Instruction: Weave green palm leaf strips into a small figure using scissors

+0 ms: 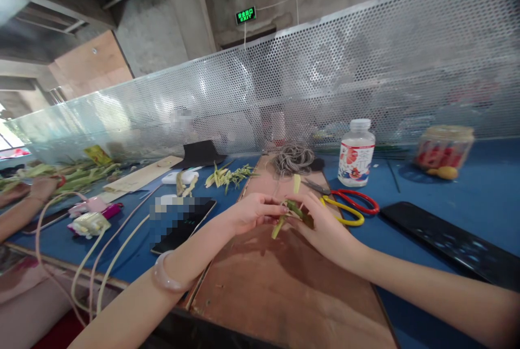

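My left hand (257, 212) and my right hand (320, 224) meet over the brown wooden board (264, 295). Between them is a small bundle of green and yellowish leaf strips (294, 208), like dried husk, and both hands pinch it. One pale strip points up past my fingers, another hangs down below them. Part of the bundle is hidden by my fingers. Just beyond my right hand lie scissors (349, 211) with one red and one yellow handle loop. Behind my hands, a coil of thin grey cord (296, 159) rests on the board.
A white-capped bottle (357, 154) and a blurred jar (444, 148) stand at the right, behind a black phone-like slab (442, 235). Another phone (189, 224), cables (95, 251) and leaf sprigs (231, 175) lie left. Another person's hand (44, 189) is at far left. A perforated metal screen (260, 89) closes the back.
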The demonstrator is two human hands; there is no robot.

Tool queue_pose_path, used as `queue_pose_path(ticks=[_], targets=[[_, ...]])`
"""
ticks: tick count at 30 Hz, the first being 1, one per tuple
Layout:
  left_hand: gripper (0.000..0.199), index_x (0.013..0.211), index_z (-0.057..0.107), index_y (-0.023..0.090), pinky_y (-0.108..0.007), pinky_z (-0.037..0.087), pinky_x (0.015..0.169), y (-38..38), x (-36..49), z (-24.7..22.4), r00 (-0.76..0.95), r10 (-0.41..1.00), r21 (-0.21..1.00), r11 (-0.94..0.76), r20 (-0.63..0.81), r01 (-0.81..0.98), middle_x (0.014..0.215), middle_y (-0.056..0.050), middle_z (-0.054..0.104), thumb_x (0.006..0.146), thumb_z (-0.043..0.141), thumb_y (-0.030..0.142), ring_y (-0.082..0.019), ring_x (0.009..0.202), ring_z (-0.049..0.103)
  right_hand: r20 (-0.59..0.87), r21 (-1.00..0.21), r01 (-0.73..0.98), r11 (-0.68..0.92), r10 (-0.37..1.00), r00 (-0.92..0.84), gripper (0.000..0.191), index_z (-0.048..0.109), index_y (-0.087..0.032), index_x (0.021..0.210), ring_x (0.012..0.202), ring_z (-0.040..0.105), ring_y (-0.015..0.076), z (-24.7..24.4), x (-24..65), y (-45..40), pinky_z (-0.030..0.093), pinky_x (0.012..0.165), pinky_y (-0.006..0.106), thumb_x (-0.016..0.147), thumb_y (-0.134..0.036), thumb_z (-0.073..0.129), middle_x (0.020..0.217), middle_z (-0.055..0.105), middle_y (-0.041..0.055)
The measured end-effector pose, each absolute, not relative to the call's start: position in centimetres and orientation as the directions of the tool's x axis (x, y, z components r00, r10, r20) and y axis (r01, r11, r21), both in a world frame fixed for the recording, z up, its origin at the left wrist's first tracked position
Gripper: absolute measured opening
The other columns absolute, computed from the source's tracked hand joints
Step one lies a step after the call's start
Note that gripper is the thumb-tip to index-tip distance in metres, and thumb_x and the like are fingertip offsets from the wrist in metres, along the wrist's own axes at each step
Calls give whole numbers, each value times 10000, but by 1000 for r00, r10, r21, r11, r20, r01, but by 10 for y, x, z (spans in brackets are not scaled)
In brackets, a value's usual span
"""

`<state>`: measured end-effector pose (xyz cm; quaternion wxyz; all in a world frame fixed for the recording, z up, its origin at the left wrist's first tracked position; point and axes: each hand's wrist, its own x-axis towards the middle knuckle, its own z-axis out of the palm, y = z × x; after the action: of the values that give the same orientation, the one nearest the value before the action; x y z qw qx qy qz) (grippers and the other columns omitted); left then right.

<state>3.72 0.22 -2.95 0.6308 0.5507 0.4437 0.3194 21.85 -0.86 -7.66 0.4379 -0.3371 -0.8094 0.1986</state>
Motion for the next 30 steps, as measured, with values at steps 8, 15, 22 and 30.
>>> queue_pose_path(ticks=[8, 15, 22, 30], targets=[[238, 749, 705, 107, -245, 408, 649, 2, 35, -30, 409, 887, 972, 156, -216, 175, 701, -23, 633, 587, 787, 261, -73, 609, 526, 567, -612, 344, 712, 698, -437, 318, 470, -217, 1154, 833, 575, 168, -77, 218, -10, 511, 753, 351, 841, -173, 497, 1034, 509, 73], [242, 750, 687, 106, -241, 423, 652, -1, 42, -33, 387, 905, 980, 125, -176, 153, 735, -31, 642, 590, 788, 257, -76, 616, 547, 541, -581, 411, 703, 710, -450, 500, 419, -222, 1208, 982, 566, 206, -82, 218, -10, 513, 792, 348, 743, -188, 599, 1146, 462, 87], [263, 755, 663, 113, -261, 443, 706, 0, 43, -37, 364, 917, 985, 129, -162, 115, 749, -25, 637, 583, 791, 265, -91, 660, 570, 531, -533, 487, 692, 721, -444, 451, 406, -222, 1226, 944, 588, 222, -79, 217, -15, 519, 730, 358, 810, -313, 554, 1159, 481, 96], [269, 776, 653, 107, -263, 447, 656, 2, 40, -40, 413, 905, 993, 68, -103, 100, 746, -28, 622, 634, 755, 312, -103, 661, 576, 560, -611, 386, 691, 722, -407, 279, 502, -226, 1155, 1032, 552, 209, -72, 217, -13, 461, 879, 375, 900, -303, 419, 1107, 556, 84]])
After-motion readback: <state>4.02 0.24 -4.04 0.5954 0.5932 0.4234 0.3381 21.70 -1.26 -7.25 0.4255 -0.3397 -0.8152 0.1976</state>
